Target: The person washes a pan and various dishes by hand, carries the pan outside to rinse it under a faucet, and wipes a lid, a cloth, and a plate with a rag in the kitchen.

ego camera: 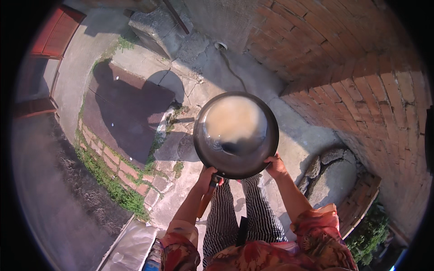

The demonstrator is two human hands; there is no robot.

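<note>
A dark round wok (237, 166) is held out in front of me above the concrete ground. Cloudy, shiny liquid (235, 122) lies in it, with a dark reflection near its lower edge. My left hand (208, 179) grips the wok at the base of its wooden handle (206, 202), which points back towards me. On the right side, my right hand (276, 166) clasps the rim with the thumb on top. The fingers under the rim are mostly hidden.
A rough brick wall (366, 101) rises on the right, with broken concrete slabs (332, 179) at its foot. Ahead, a drain pipe opening (221, 45) meets the ground. A dark red metal plate (125, 74) and a brick edging (110, 159) with weeds lie left.
</note>
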